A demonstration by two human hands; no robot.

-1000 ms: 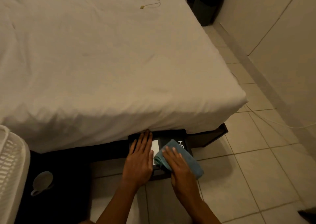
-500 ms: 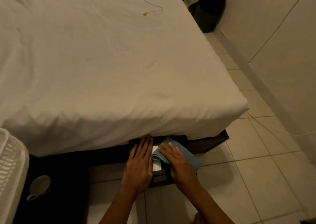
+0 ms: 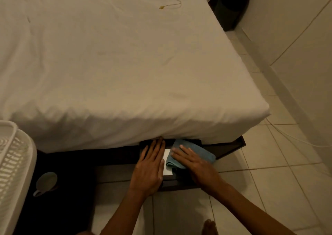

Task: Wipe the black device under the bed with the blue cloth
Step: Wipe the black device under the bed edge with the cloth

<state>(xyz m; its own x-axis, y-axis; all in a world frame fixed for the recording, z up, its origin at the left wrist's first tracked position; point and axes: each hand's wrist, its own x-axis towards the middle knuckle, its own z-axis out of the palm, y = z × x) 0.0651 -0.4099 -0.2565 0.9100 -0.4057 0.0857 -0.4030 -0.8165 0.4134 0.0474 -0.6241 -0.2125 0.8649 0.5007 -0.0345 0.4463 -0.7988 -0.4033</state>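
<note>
A black device (image 3: 177,182) with a white label (image 3: 167,164) lies on the floor, its far end tucked under the bed's edge. My left hand (image 3: 150,168) rests flat on its left half, fingers pointing toward the bed. My right hand (image 3: 195,164) presses the folded blue cloth (image 3: 195,149) flat onto the device's right half, fingers spread over the cloth. Most of the device's top is hidden by both hands and the cloth.
The bed (image 3: 125,64) with a white sheet fills the upper view, a cable (image 3: 170,3) lying on it. A dark bed frame (image 3: 231,146) juts out at right. A white basket (image 3: 12,172) and a cup (image 3: 45,182) sit left. A black bin (image 3: 231,4) stands far right; a white cord (image 3: 294,137) crosses the tiles.
My right hand has slid the blue cloth farther under the bed edge, covering the printed letters on the device. My left hand stays flat in place.
</note>
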